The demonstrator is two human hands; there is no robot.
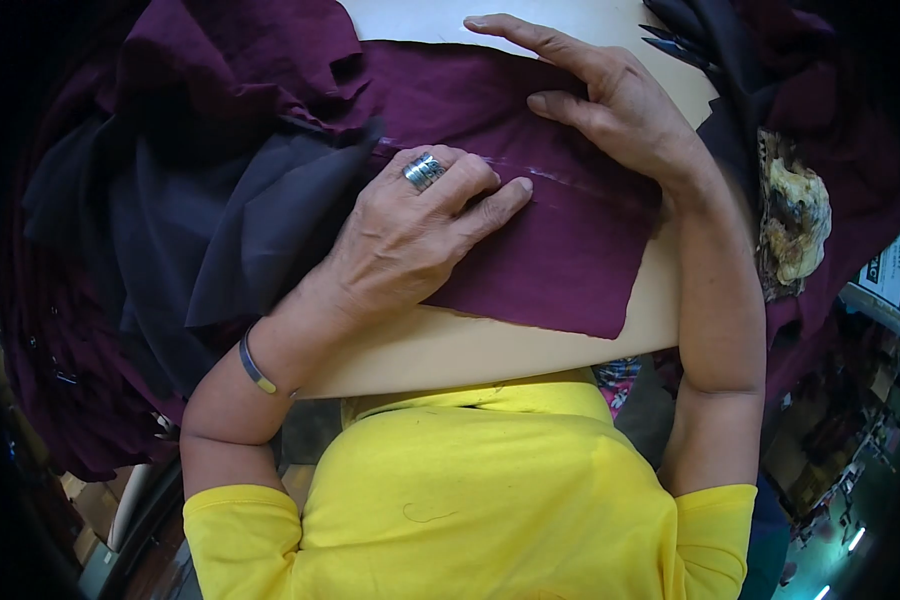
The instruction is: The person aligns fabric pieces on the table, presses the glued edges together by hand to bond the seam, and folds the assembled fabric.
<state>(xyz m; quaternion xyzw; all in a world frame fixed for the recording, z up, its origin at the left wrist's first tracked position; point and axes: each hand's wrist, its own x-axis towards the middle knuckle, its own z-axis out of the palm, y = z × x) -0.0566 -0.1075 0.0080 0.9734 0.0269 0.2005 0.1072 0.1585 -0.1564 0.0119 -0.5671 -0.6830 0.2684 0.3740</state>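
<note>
A yellow shirt [490, 490] is nearest. Beyond, maroon cloth [560, 260] lies across a pale table [490, 360]. The left hand [405, 235] rests on it, fingers bent, grip unclear; farther, the right hand [625, 115], thumb and forefinger spread, holds nothing visible.

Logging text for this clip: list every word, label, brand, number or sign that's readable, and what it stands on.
"AC": on the white panel at the right edge; any letters before it are unclear.
Smaller print on that panel: too blurred to read.
</note>
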